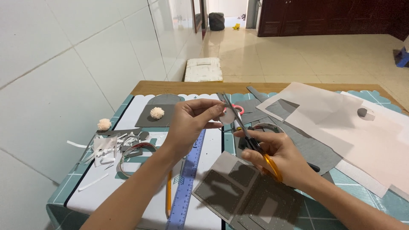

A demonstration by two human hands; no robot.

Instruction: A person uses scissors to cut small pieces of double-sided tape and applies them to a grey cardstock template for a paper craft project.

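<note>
L hand (191, 123) pinches small pale paper piece (228, 116); R hand (277, 155) grip clenched on orange-handled scissors (251, 138), blades parted.

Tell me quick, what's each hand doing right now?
Left hand: closed, pinching a small white paper piece.
Right hand: closed around orange-handled scissors, blades at that piece.

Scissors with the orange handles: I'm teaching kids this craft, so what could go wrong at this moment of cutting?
1. The scissors in the right hand cut a small white piece pinched by the left hand; its fingertips lie close to the blades and could get nicked.
2. The piece is small, so it may slip or cut crooked.
3. The forearms hang over the pencil and blue ruler, which could be knocked off the table.
</note>
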